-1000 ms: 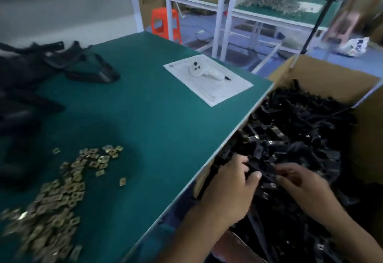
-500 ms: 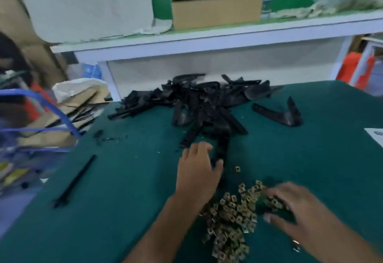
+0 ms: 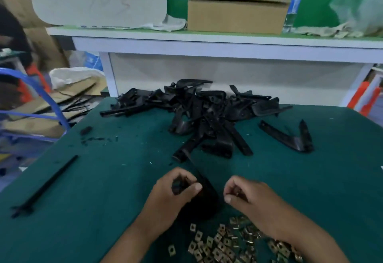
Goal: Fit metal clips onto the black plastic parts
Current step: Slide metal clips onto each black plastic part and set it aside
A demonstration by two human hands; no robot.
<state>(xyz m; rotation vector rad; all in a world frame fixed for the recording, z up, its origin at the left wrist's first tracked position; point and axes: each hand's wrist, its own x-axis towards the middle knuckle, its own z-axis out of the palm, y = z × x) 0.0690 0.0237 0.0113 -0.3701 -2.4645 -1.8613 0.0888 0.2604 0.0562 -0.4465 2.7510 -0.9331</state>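
My left hand (image 3: 176, 192) grips a black plastic part (image 3: 204, 196) above the green table, its long arm slanting up and away from me. Just right of it, my right hand (image 3: 246, 195) has its fingers curled and pinches a small metal clip (image 3: 236, 192) between thumb and forefinger. A heap of brass-coloured metal clips (image 3: 223, 244) lies on the table beneath my wrists. A large pile of black plastic parts (image 3: 207, 115) sits at the table's far side.
One black angled part (image 3: 290, 138) lies alone to the right of the pile. A long thin black strip (image 3: 45, 184) lies at the left. A white shelf (image 3: 207, 42) with a cardboard box (image 3: 234, 13) stands behind. A blue chair frame (image 3: 41, 101) is at the left edge.
The left hand lifted a black part from the pile and brought it near. The right hand left the clip heap holding a clip. One second ago both hands were in a box on the right.
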